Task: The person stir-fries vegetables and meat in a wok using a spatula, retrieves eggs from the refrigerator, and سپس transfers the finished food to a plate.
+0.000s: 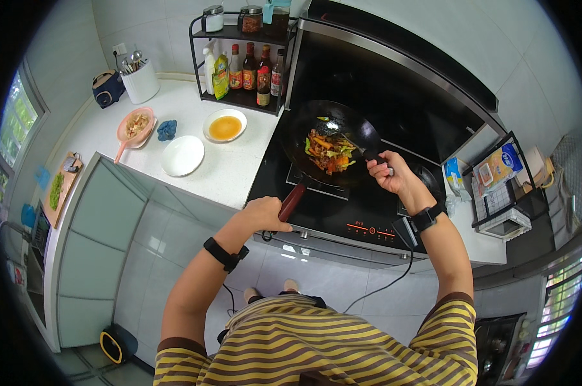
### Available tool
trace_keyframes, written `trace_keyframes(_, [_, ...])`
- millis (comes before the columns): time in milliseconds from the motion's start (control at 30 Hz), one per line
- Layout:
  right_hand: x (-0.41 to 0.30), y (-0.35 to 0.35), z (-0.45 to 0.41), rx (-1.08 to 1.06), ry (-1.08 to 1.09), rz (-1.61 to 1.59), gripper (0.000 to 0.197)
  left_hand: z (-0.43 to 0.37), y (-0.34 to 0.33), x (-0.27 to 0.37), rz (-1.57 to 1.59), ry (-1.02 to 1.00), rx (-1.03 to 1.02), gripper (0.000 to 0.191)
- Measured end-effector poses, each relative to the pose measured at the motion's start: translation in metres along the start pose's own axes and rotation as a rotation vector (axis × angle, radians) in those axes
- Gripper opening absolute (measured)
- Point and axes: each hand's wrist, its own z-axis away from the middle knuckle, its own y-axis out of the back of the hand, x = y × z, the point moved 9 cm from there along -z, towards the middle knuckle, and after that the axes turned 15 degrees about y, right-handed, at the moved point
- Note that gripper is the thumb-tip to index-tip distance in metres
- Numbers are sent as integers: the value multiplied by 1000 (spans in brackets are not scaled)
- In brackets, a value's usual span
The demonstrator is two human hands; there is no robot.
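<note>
My left hand (267, 213) grips the reddish-brown wooden handle (292, 200) of a black wok (310, 116) on the cooktop. In my right hand (393, 173) is the black grip of a metal spatula (353, 141), whose head reaches down into the food. Browned pieces with orange and green vegetables (330, 152) lie in the wok's middle. A single green piece (323, 118) sits higher on the far wall. The food partly hides the spatula's head.
Left of the black cooktop (271, 178) stand a plate of brown liquid (225, 127), a white plate (183, 156), a blue cloth (167, 130) and a pink strainer (135, 126) with food. Behind them rises a bottle rack (242, 34). Wrist-device cables hang near the cooktop's front edge.
</note>
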Motion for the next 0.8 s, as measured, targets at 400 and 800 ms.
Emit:
trace_keyframes(400, [17, 7, -49, -75, 219, 230, 16, 6, -4, 1, 76, 8, -38, 48])
trace_keyframes(800, [32, 52, 64, 13, 40, 10, 19, 8, 1, 4, 90, -22, 39, 51])
